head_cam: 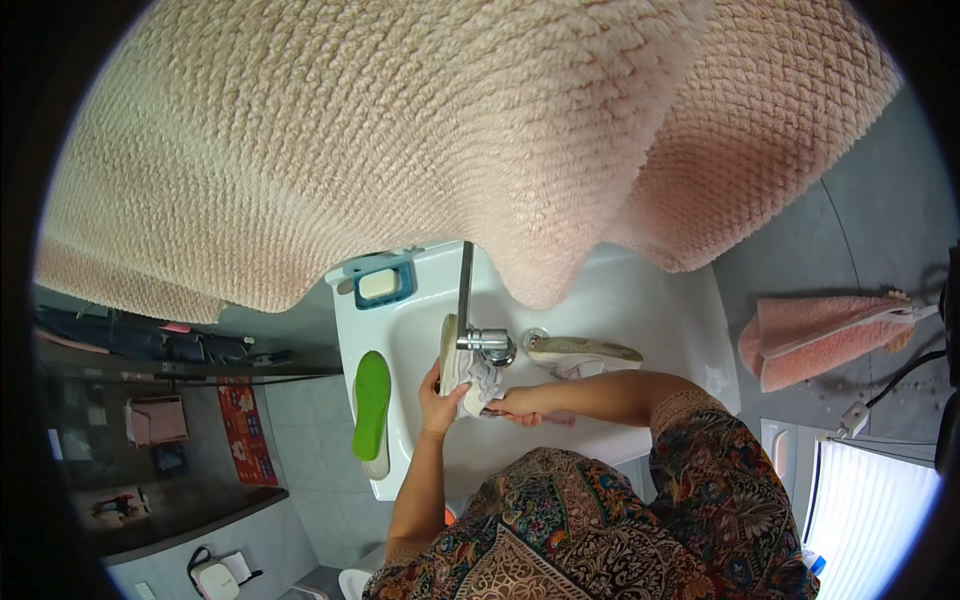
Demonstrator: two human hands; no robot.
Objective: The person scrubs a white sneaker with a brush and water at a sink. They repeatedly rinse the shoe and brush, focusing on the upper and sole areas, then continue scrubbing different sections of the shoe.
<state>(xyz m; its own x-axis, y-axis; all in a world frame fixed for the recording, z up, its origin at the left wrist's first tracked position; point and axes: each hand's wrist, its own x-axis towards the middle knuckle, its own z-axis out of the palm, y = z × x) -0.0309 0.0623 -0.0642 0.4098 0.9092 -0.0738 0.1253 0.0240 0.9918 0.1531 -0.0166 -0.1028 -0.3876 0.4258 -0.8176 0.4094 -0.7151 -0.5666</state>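
Observation:
My left hand [442, 405] grips a light-coloured shoe [448, 360] by its sole, holding it on edge over the white washbasin [675, 300]. The shoe's pale fabric upper faces right, beneath the chrome tap [484, 341]. Against the opening of the shoe, my right hand [517, 406] is closed around a slim tool whose translucent pink handle [559, 418] sticks out to the right. The tool's working end is hidden. A second shoe [589, 351] lies on its side in the basin beside the drain [535, 337], its patterned sole towards the back.
A green insole [372, 405] rests on the basin's left rim over a paler one [379, 466]. Behind it sits a blue soap dish [385, 285] with white soap. A large pink towel [450, 150] hangs over the basin's back; a smaller towel [817, 337] hangs right.

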